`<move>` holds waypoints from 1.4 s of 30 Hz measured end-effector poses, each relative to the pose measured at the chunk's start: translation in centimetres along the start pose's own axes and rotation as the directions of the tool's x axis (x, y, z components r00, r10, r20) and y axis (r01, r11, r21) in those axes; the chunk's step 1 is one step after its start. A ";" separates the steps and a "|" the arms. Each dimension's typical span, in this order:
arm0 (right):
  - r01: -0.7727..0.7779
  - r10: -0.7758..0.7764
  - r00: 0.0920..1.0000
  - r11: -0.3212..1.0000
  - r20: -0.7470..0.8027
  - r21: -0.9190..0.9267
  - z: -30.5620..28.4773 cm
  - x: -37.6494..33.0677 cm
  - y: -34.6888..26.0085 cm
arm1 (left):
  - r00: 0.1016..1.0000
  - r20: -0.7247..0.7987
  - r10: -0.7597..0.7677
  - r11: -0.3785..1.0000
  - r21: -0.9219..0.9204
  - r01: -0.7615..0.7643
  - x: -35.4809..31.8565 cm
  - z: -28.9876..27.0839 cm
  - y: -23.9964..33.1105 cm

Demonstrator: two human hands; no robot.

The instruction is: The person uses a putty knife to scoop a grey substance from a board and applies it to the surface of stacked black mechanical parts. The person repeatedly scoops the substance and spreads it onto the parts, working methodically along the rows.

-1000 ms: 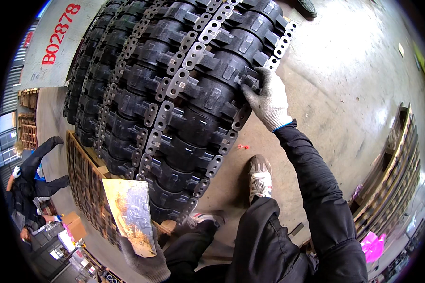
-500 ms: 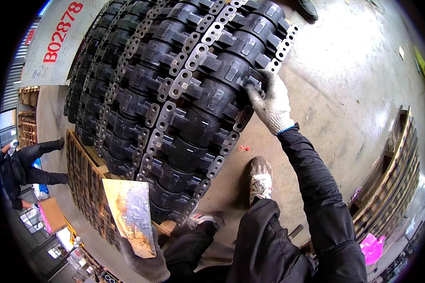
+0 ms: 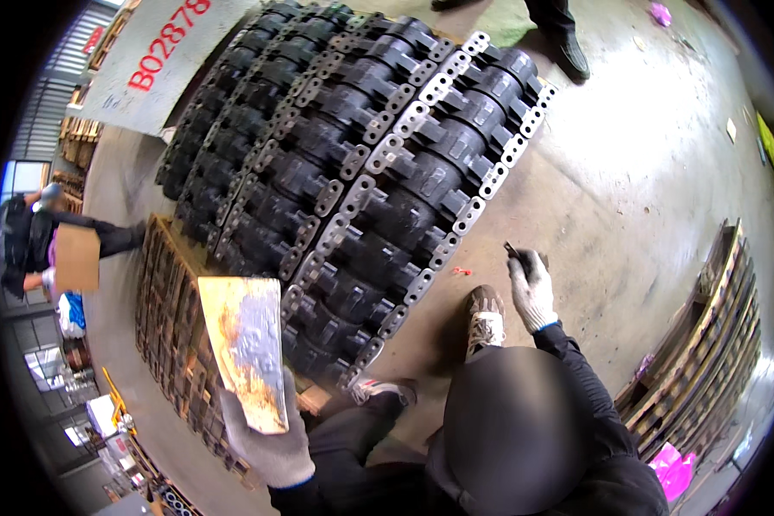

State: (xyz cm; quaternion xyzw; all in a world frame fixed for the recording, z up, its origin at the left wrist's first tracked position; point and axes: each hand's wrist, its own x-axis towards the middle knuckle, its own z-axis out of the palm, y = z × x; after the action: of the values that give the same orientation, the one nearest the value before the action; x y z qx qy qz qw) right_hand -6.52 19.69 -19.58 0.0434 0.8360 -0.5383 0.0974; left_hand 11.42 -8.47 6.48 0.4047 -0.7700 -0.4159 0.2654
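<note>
Rubber tracks (image 3: 353, 181), black with pale metal link plates along their edges, lie stacked side by side on a wooden pallet (image 3: 168, 335) straight ahead of us, and we count about four rows of them, though the far ones run together in shadow. Behind them stands a grey pillar (image 3: 146, 69) with red markings. To our far left another person (image 3: 39, 236) carries a cardboard box (image 3: 77, 256), and at the top edge we see one dark shoe (image 3: 569, 53) of someone else on the concrete floor (image 3: 645, 172). More pallets (image 3: 705, 335) lean at our right, with a pink scrap (image 3: 672, 469) beside them. Our two sneakers (image 3: 485, 316) stand close to the stack. Our gloved left hand (image 3: 271, 439) is closed around the lower end of one flat, rust-stained metal plate (image 3: 245, 348), held upright in front of the pallet. Our gloved right hand (image 3: 531, 288) hangs clear of the tracks, curled around one small dark object (image 3: 516, 252) that we cannot identify.
</note>
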 end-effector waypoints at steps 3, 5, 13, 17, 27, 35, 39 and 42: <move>-0.147 0.143 0.989 0.961 0.032 0.235 -2.1 -2.3 0.5 | 0.961 -0.126 -0.245 0.874 -0.458 0.163 0.6 -1.1 2.1; -0.141 0.134 0.990 0.958 0.044 0.251 -3.9 -2.9 -1.1 | 0.945 -0.096 -0.311 0.705 -0.691 0.162 1.2 -2.0 3.0; 0.033 -0.050 0.997 0.968 0.061 0.249 -7.4 -4.5 -11.9 | 0.976 0.179 -0.125 0.047 -0.981 0.187 1.9 -7.4 3.4; 0.122 -0.132 0.989 0.983 0.066 0.137 -6.3 -5.4 -15.4 | 0.982 0.107 -0.156 0.097 -0.988 0.123 1.4 -9.5 2.2; 0.243 -0.228 0.939 0.970 0.259 -0.030 1.9 -4.3 -14.2 | 0.939 0.128 -0.318 0.113 -0.979 0.172 2.7 -10.1 -3.2; 0.381 -0.405 0.840 0.914 0.361 0.138 1.6 -7.8 -23.2 | 0.949 0.262 -0.175 0.189 -0.937 0.294 2.3 -8.2 -3.8; 0.746 -0.696 0.594 0.664 0.403 0.048 0.7 -11.1 -31.8 | 0.960 0.277 -0.041 0.265 -0.923 0.278 2.1 -7.8 -2.8; 0.852 -0.799 0.466 0.521 0.380 0.053 1.7 -14.3 -35.5 | 0.976 0.216 -0.014 0.397 -0.895 0.204 1.6 -8.3 -2.6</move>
State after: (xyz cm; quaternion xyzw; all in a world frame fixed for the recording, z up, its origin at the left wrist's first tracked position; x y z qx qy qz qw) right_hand 1.33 3.83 14.36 -0.4723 0.7551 -0.4541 -0.0224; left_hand 17.84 -14.19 8.59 0.2059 -0.4100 -0.8181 0.3468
